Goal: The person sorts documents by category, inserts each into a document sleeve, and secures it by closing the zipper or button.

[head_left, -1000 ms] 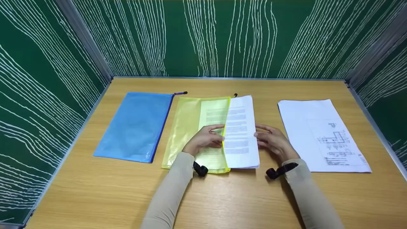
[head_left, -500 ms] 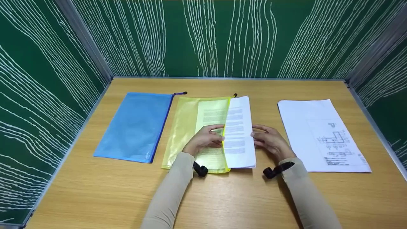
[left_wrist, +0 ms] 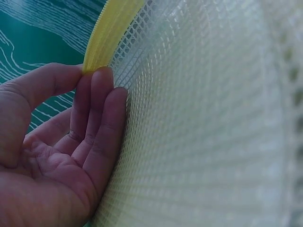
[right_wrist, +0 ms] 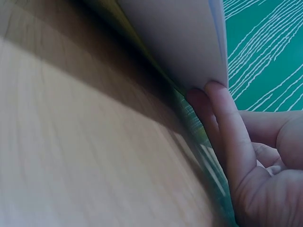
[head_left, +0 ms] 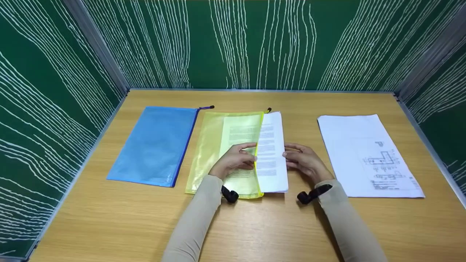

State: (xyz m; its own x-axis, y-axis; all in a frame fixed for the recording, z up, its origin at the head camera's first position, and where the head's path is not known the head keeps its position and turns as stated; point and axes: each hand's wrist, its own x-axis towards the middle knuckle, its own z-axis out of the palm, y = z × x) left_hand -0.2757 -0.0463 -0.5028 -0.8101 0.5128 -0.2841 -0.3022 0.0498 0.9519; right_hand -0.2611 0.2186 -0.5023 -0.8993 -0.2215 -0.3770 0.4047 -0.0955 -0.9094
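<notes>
A translucent yellow zip folder (head_left: 209,153) lies mid-table with its zipped side to the right. Printed sheets (head_left: 268,145) are partly inside it, and a strip of them sticks out past the opening. My left hand (head_left: 235,160) pinches the folder's yellow zip edge (left_wrist: 106,40) between thumb and fingers, lifting its mesh top layer (left_wrist: 203,113). My right hand (head_left: 305,162) grips the sheets by their right edge, thumb on top and fingers beneath. In the right wrist view those fingers (right_wrist: 227,123) press under the raised paper edge (right_wrist: 189,47).
To the left lies a blue zip folder (head_left: 154,145) with a dark blue zip side. At the right is another stack of paper (head_left: 349,145) showing a technical drawing. Green walls (head_left: 233,43) with white wavy lines enclose the wooden table (head_left: 255,233) at the back and sides.
My right hand has moved left, sliding the sheets further into the yellow folder, so less paper sticks out. The left hand has stayed at the zip edge.
</notes>
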